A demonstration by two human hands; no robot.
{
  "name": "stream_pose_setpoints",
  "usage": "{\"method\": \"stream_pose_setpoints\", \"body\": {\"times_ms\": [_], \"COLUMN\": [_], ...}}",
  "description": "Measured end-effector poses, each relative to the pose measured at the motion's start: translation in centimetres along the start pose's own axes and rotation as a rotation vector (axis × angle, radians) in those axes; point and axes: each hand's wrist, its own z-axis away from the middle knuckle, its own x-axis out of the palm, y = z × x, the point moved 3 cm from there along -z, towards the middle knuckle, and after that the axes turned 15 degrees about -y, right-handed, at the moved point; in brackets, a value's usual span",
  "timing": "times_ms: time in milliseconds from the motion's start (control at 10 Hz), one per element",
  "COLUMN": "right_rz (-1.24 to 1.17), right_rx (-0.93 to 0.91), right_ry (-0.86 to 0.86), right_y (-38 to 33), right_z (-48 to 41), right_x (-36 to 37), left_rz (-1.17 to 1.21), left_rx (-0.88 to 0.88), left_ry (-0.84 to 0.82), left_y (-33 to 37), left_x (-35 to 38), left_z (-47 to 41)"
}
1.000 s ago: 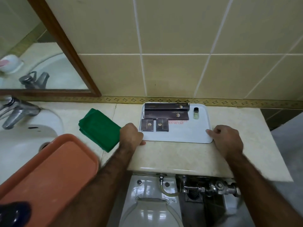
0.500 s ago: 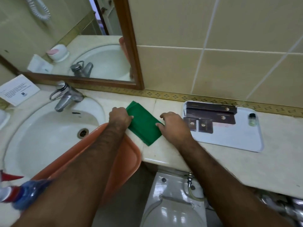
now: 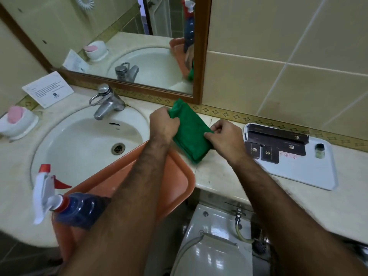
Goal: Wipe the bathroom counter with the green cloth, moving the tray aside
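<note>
We've got both hands on the green cloth (image 3: 190, 132): left hand (image 3: 164, 122) and right hand (image 3: 224, 134) each pinching an edge, probably unfolding it so it covers more tabletop (image 3: 215, 176).

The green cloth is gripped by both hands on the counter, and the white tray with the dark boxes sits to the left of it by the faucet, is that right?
Not quite. Both the left hand and right hand do grip the green cloth on the counter, but the white tray with the dark boxes sits to the right of it, away from the faucet, as the head view shows.
</note>
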Motion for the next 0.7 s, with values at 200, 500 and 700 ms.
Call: {"method": "stream_pose_setpoints", "body": {"times_ms": [200, 500, 700], "right_rz": [-0.536, 0.570, 0.774], "right_rx": [0.117, 0.031, -0.170], "right_ry": [-0.327, -0.235, -0.111], "right_y": [-2.8, -0.1, 1.1], "right_z": [4.3, 6.7, 7.5], "right_x": [3.8, 10.7, 7.2], "left_rz": [-0.022, -0.259, -0.549], "left_rx": [-0.066, -0.320, -0.087], "left_ry": [0.180, -0.060, -0.069], "left_y": [-1.5, -9.6, -7.7], "left_x": [-6.0, -0.8, -0.5], "left_z": [5.2, 7.0, 7.1]}}
